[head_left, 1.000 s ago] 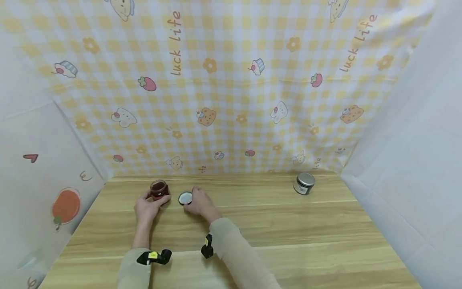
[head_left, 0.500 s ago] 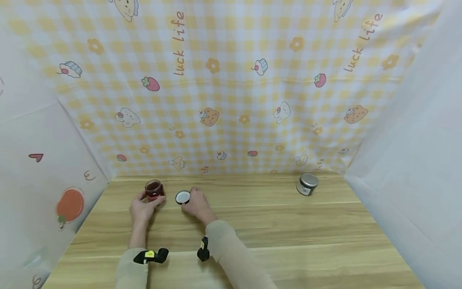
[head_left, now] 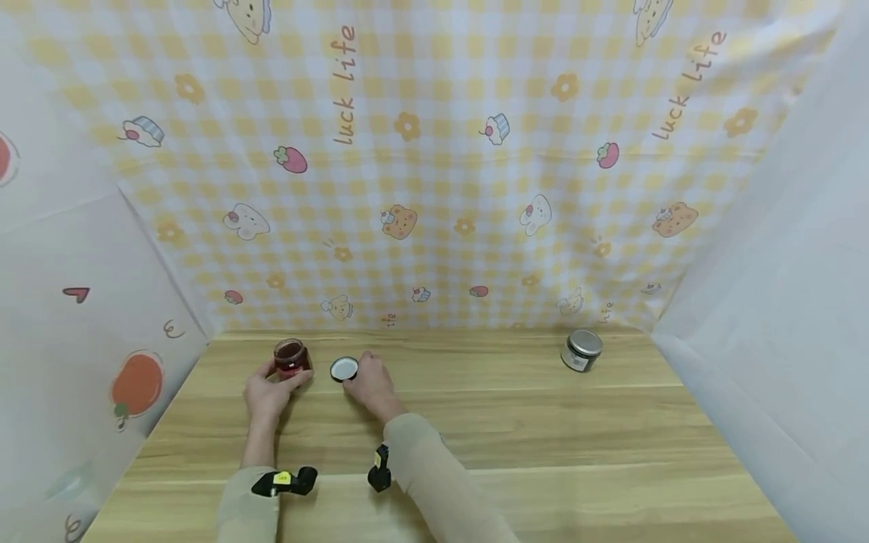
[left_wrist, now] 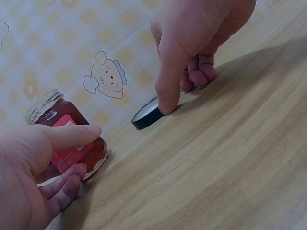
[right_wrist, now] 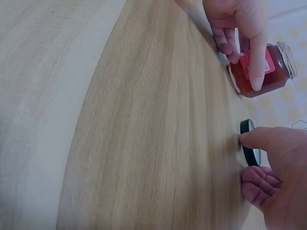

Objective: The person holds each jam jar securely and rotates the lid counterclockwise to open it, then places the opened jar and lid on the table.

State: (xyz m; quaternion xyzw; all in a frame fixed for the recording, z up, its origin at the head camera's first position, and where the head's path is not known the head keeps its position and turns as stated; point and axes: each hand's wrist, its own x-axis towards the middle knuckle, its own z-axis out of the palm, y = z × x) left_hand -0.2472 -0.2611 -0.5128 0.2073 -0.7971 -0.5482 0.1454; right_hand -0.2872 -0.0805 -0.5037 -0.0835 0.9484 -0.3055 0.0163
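Observation:
An open glass jar [head_left: 292,360] of dark red contents, with a red label [left_wrist: 72,143], stands on the table at the left. My left hand [head_left: 267,396] grips it from the near side, thumb across the label. Just right of the jar lies a black-rimmed lid [head_left: 344,369], its white inside facing up. My right hand [head_left: 371,386] holds the lid's right edge, the thumb [right_wrist: 256,139] pressed on the rim in the right wrist view. The fingers behind the lid are partly hidden.
A second jar [head_left: 581,350], with a silver lid and a pale label, stands at the table's back right. A yellow checked cloth [head_left: 441,166] hangs behind the wooden table [head_left: 529,430]. White sheets [head_left: 781,302] bound both sides.
The head view has turned slightly left. The open jar with my left hand, and the lid with my right hand, have shifted a little to the left over the table.

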